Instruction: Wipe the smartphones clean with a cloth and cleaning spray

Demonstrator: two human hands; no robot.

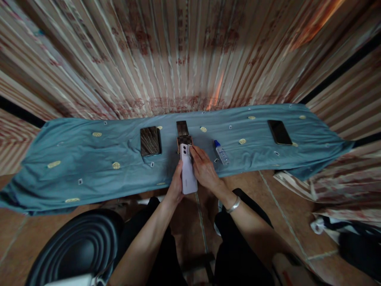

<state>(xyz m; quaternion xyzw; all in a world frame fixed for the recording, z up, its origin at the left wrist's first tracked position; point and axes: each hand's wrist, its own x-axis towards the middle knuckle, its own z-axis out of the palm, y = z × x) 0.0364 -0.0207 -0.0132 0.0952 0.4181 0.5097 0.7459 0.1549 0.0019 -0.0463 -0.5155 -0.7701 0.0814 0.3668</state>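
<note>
Lying across the counter is a blue-grey cloth [89, 159] with yellow spots. From left: a dark phone [150, 141] face up; then the left hand [176, 186], closed around the lower edge of a pale lilac phone [188, 171] held back-up over the cloth's near edge; the right hand [204, 169], fingertips pinching that phone's upper corner beside a small dark open box [183, 137]; a small blue-capped bottle [222, 153] lying flat; a black phone [279, 132] well apart.

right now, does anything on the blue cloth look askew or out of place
Little stands out. The small bottle lies on its side on the blue cloth, not upright. The left hand holds the white phone; the right hand touches its top.
</note>
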